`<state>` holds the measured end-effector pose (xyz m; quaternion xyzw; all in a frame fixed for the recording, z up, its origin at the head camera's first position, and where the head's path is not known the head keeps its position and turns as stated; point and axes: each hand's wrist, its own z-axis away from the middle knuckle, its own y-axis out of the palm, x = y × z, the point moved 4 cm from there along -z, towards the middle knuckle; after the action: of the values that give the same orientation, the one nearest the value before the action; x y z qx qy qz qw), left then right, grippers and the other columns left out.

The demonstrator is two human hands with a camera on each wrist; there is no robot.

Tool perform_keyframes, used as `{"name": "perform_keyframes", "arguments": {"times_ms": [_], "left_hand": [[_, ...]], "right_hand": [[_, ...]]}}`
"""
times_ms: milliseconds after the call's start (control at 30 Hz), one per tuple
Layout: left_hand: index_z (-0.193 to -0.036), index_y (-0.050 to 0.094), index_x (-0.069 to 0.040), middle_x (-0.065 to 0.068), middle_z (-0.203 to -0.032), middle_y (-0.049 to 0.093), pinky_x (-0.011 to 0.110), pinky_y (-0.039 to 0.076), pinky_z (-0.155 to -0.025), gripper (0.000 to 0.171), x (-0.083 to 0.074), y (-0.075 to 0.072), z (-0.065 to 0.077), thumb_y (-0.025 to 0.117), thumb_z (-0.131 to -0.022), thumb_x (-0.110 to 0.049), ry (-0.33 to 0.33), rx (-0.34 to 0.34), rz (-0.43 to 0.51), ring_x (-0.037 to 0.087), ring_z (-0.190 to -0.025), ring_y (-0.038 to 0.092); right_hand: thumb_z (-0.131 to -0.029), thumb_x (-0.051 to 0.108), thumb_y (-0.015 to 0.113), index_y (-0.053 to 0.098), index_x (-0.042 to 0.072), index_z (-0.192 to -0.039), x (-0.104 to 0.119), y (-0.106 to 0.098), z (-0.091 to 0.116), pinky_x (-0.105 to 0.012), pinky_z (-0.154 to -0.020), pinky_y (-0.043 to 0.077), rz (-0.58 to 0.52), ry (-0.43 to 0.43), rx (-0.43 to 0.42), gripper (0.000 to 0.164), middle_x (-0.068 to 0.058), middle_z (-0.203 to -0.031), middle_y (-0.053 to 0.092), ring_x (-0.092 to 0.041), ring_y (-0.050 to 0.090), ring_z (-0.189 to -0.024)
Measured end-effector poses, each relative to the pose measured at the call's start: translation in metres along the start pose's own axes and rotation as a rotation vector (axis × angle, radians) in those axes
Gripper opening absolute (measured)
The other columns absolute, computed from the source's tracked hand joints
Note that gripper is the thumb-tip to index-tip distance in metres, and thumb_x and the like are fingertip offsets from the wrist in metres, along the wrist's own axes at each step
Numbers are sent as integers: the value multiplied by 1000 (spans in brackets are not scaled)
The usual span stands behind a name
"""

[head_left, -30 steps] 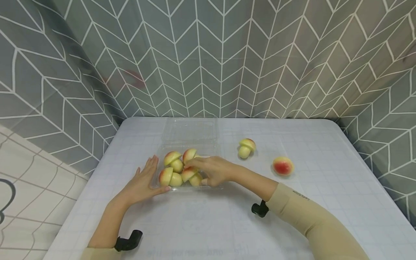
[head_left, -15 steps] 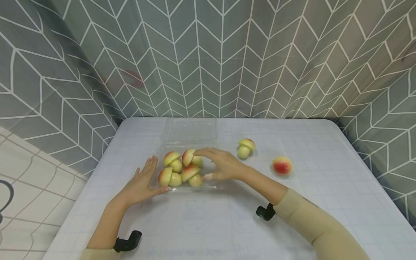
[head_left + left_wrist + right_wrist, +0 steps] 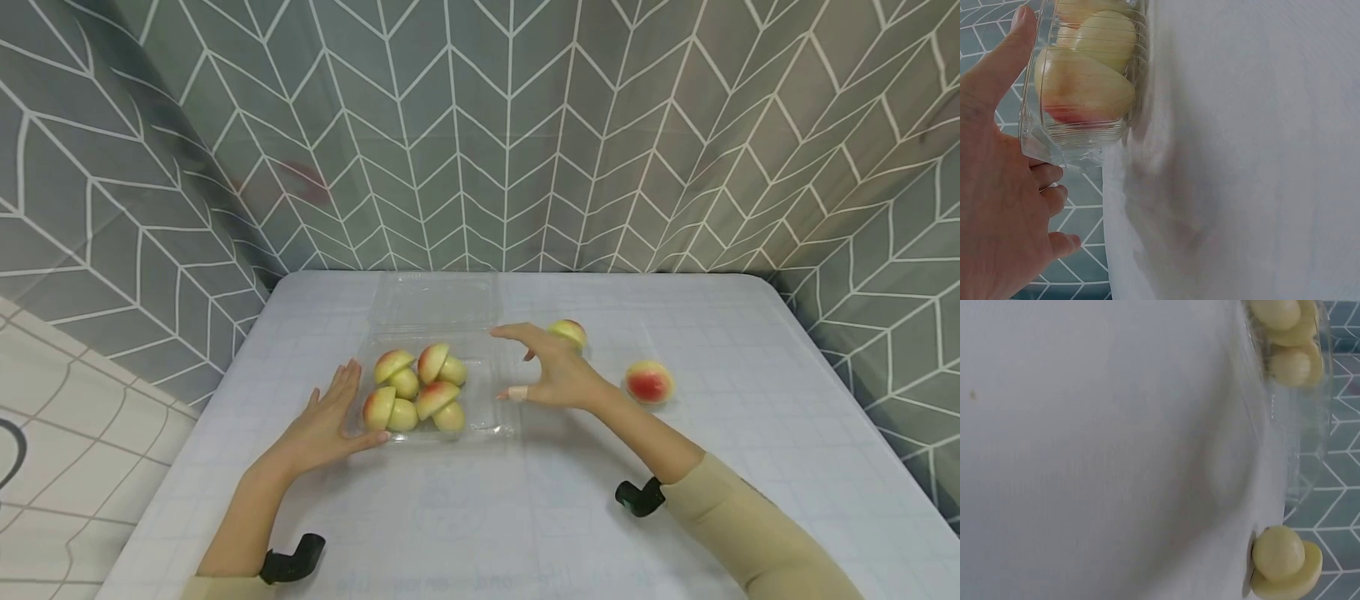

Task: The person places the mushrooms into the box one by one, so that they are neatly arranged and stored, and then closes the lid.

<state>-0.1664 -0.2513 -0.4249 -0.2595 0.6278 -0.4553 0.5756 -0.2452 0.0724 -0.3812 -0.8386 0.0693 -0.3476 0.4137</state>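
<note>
A hinged clear plastic box (image 3: 489,379) lies with its lid (image 3: 438,298) folded back. Several mushroom-shaped pieces (image 3: 450,415), pale yellow-green with red-tinged caps, fill its left and middle part. My left hand (image 3: 318,429) rests at the box's left side, fingers spread, thumb at the front left corner; the left wrist view has the hand (image 3: 1004,206) right against the clear wall (image 3: 1035,145). To the right of the box, my right hand (image 3: 558,375) hovers with fingers apart, holding nothing. It partly hides a loose mushroom-shaped piece (image 3: 570,332), whose round stem (image 3: 1277,551) shows in the right wrist view.
A rounded red and yellow piece (image 3: 649,382) lies farther right, behind the right forearm. The white-covered table (image 3: 450,517) has a patterned grey curtain (image 3: 480,150) at its back and sides.
My right hand has left the front right mushroom-shaped piece in the box and moved right, toward the loose one. The left hand has stayed at the box's side.
</note>
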Motion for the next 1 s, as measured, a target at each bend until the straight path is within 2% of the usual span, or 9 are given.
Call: {"name": "perform_keyframes", "arguments": {"times_ms": [67,167,300,433,600,1000], "left_hand": [[-150,4,8,26,-157,2,69,4,-107,117,1,0,0,67,-80,-61,0,0,-6,41,-144,1],[-150,4,8,26,-157,2,69,4,-107,118,2,1,0,67,-80,-62,-2,-1,-10,41,-144,1],[-150,4,8,26,-157,2,68,4,-107,117,2,1,0,67,-80,-61,-3,-4,-11,42,-144,1],[-150,4,8,27,-157,2,68,4,-108,117,1,1,1,67,-80,-61,-3,-6,-11,42,-144,2],[-150,4,8,28,-157,3,69,4,-107,117,-1,0,1,68,-79,-61,-2,-8,-10,43,-144,2],[-150,5,9,28,-157,4,69,5,-107,116,-4,-2,1,69,-80,-58,3,-8,-14,44,-144,3]], "right_hand": [[-67,33,89,52,20,-136,-3,-5,2,-35,-76,52,4,5,-25,79,6,-135,55,-10,57,-101],[-67,35,88,53,21,-136,-7,-12,6,-39,-84,46,33,16,-52,79,6,-133,56,-10,58,-88],[-66,36,88,53,22,-136,-13,-19,10,-44,-83,42,46,60,-70,80,5,-131,56,-18,58,-79],[-64,32,90,52,20,-136,-19,-24,13,-44,-75,50,20,74,-93,81,3,-131,56,-25,60,-87],[-62,27,91,52,14,-136,-25,-32,17,-37,-75,53,30,32,-134,84,-1,-132,56,-17,57,-105],[-62,24,92,50,13,-138,-44,-46,25,-35,-78,52,14,64,-195,88,-5,-132,56,-27,56,-116]]}}
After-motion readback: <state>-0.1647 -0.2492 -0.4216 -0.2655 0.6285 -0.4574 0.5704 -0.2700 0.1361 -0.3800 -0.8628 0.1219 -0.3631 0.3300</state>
